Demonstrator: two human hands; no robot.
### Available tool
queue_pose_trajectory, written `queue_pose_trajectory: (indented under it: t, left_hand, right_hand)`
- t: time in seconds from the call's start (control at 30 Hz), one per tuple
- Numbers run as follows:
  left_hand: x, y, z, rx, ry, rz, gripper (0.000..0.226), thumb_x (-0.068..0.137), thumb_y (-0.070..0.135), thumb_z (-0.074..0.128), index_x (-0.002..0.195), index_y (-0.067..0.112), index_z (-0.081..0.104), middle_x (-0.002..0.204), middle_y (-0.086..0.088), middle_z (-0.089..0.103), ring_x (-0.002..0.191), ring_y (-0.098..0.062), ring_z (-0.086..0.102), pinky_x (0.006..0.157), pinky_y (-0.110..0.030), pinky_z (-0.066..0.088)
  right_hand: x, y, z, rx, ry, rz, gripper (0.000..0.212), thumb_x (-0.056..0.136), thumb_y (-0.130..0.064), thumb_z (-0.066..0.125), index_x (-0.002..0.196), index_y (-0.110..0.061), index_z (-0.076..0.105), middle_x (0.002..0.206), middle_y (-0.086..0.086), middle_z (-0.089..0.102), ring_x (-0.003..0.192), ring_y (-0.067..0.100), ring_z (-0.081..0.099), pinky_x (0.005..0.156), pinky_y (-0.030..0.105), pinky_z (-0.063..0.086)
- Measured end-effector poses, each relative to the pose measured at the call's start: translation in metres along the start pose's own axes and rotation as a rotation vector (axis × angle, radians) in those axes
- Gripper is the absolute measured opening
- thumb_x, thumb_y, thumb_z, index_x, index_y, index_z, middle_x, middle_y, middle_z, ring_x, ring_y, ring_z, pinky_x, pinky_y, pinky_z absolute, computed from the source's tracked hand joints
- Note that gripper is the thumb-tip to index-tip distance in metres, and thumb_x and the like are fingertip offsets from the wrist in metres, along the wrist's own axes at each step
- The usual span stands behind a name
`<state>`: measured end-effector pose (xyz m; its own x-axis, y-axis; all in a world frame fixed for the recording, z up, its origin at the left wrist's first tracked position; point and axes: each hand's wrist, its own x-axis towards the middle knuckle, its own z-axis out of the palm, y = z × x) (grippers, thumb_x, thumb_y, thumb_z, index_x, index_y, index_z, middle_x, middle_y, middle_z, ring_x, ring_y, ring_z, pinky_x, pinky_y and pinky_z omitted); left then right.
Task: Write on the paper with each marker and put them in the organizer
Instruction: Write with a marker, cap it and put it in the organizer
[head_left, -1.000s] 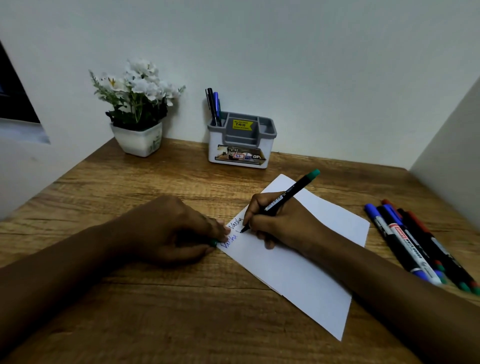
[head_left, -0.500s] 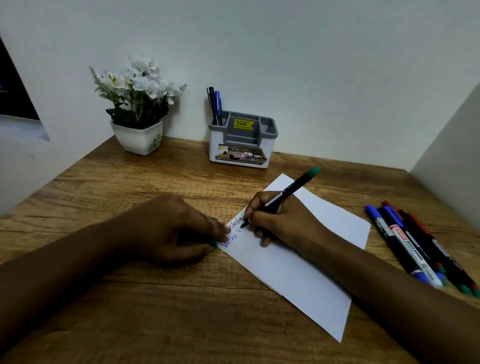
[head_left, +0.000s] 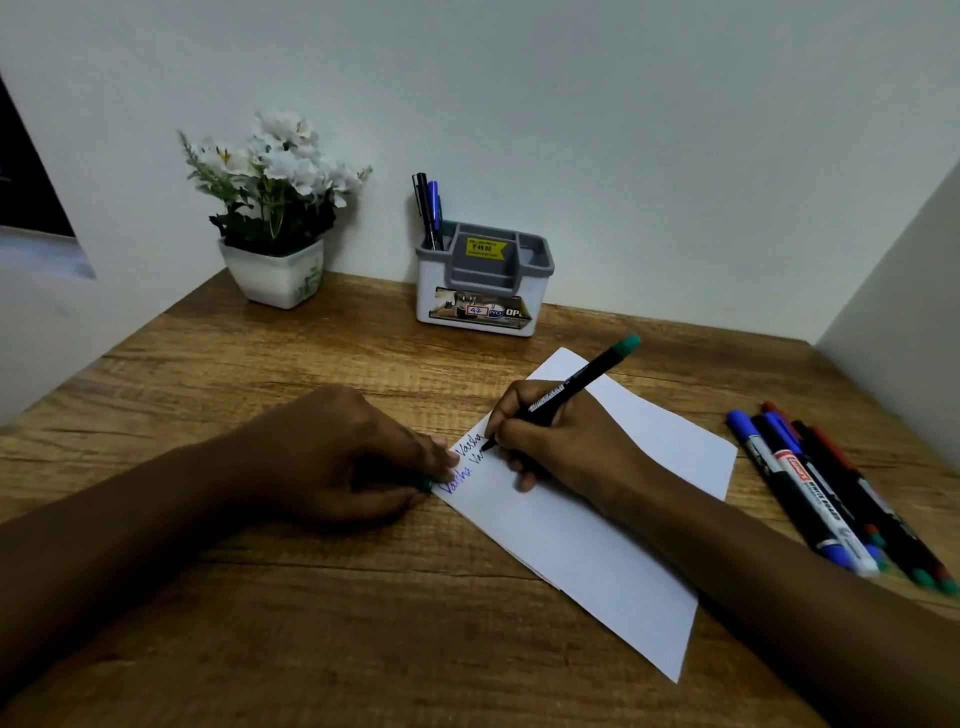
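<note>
Since the earlier frames, a few green letters have appeared on the paper (head_left: 597, 545) just left of the pen tip, beside the blue word and below the black one, and the right hand (head_left: 561, 441) has edged slightly away from the person. The writing is small and only partly readable, and the newest letters run under the right hand's fingers, so their end is hidden. That hand pinches the green marker (head_left: 576, 387) low on its black barrel between thumb and curled fingers. The tip touches the paper, and the green end tilts up and away toward the organizer (head_left: 483, 280). The left hand (head_left: 353, 457) lies curled at the paper's left corner, its fingertips on the sheet. It closes round a green cap (head_left: 427, 484), of which only a small end shows between thumb and fingers. Both forearms are cut off by the lower edge. On the desk (head_left: 311, 623) to the right of the paper, well apart from both hands, lies a bundle of markers (head_left: 821, 493), overlapping and blurred at their near ends, so their number is hard to tell. Two pens (head_left: 428, 210) stand in the organizer's left compartment against the wall, their lower parts hidden inside. A flower pot (head_left: 275, 270) sits to the organizer's left.
</note>
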<state>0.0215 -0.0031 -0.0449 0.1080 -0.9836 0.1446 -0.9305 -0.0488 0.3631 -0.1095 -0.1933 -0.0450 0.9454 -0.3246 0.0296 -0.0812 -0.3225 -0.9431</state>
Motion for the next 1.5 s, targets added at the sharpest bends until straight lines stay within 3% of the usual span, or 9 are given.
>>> queue_pose_trajectory:
  t: [0.1,0.37,0.53,0.7,0.97,1.07,1.17,1.33,1.5]
  left_hand:
    - [0.003,0.005,-0.004,-0.027,0.001,0.146,0.033,0.085,0.042,0.054,0.108,0.024,0.069,0.113,0.013,0.067,0.098,0.003,0.065,0.076,-0.024,0.057]
    - [0.004,-0.003,-0.001,-0.031,0.015,0.15,0.031,0.084,0.038,0.058,0.111,0.026,0.068,0.118,0.014,0.065,0.102,0.001,0.063,0.079,-0.027,0.057]
    - [0.004,0.005,-0.003,-0.003,0.033,0.168,0.034,0.084,0.042,0.054,0.11,0.026,0.068,0.113,0.013,0.067,0.095,0.002,0.066,0.074,-0.025,0.057]
    - [-0.002,-0.004,0.003,0.045,0.026,-0.055,0.072,0.074,0.084,0.023,0.106,0.035,0.066,0.103,0.014,0.07,0.099,-0.004,0.064,0.084,-0.035,0.052]
    - [-0.001,0.0,0.002,0.022,0.028,-0.021,0.073,0.076,0.082,0.024,0.104,0.032,0.068,0.102,0.012,0.071,0.095,-0.005,0.065,0.081,-0.035,0.053]
    - [0.003,0.002,-0.002,-0.038,0.012,0.122,0.04,0.085,0.053,0.051,0.11,0.028,0.068,0.114,0.012,0.068,0.095,-0.003,0.067,0.074,-0.031,0.058]
    - [0.005,-0.003,0.0,-0.059,0.011,0.145,0.033,0.084,0.041,0.058,0.114,0.028,0.066,0.119,0.014,0.065,0.101,-0.002,0.065,0.076,-0.031,0.058]
    - [0.007,-0.011,0.007,-0.052,0.017,0.112,0.032,0.084,0.045,0.058,0.114,0.034,0.065,0.12,0.02,0.062,0.102,0.0,0.063,0.078,-0.03,0.057]
    - [0.004,-0.02,0.017,0.007,0.018,-0.038,0.053,0.079,0.076,0.036,0.107,0.042,0.065,0.111,0.019,0.067,0.102,-0.002,0.063,0.086,-0.034,0.053]
  right_hand:
    - [0.0,0.0,0.0,0.001,0.004,0.014,0.009,0.084,0.003,0.057,0.082,0.011,0.06,0.062,0.013,0.055,0.049,0.012,0.052,0.044,0.022,0.05]
    - [-0.001,0.0,0.0,0.012,0.043,0.004,0.007,0.084,0.003,0.057,0.081,0.007,0.062,0.064,0.013,0.057,0.051,0.011,0.053,0.046,0.023,0.052]
    - [-0.001,-0.001,-0.001,0.005,0.036,0.007,0.008,0.083,0.002,0.057,0.079,0.009,0.06,0.065,0.015,0.055,0.05,0.013,0.052,0.045,0.023,0.051]
    - [-0.001,0.0,0.0,0.009,0.034,0.0,0.008,0.083,0.003,0.056,0.081,0.009,0.061,0.063,0.013,0.055,0.05,0.012,0.053,0.046,0.024,0.051]
    - [-0.001,-0.001,-0.002,-0.026,0.043,-0.017,0.011,0.084,0.002,0.056,0.078,0.01,0.058,0.056,0.005,0.054,0.042,0.011,0.052,0.043,0.022,0.049]
    - [-0.001,-0.002,0.0,-0.027,0.048,-0.011,0.009,0.085,0.001,0.056,0.079,0.007,0.059,0.058,0.006,0.053,0.044,0.009,0.053,0.044,0.023,0.051]
    - [-0.001,-0.002,0.0,-0.009,0.056,0.0,0.01,0.085,0.001,0.055,0.075,0.003,0.057,0.061,0.012,0.052,0.044,0.008,0.053,0.044,0.022,0.05]
    - [-0.001,-0.002,0.0,-0.001,0.061,-0.001,0.009,0.087,-0.001,0.055,0.078,0.001,0.058,0.062,0.007,0.055,0.047,0.005,0.056,0.047,0.022,0.053]
    - [-0.001,-0.003,0.001,0.004,0.07,0.008,0.017,0.084,0.002,0.055,0.068,-0.002,0.053,0.059,0.007,0.05,0.043,0.006,0.052,0.042,0.022,0.05]
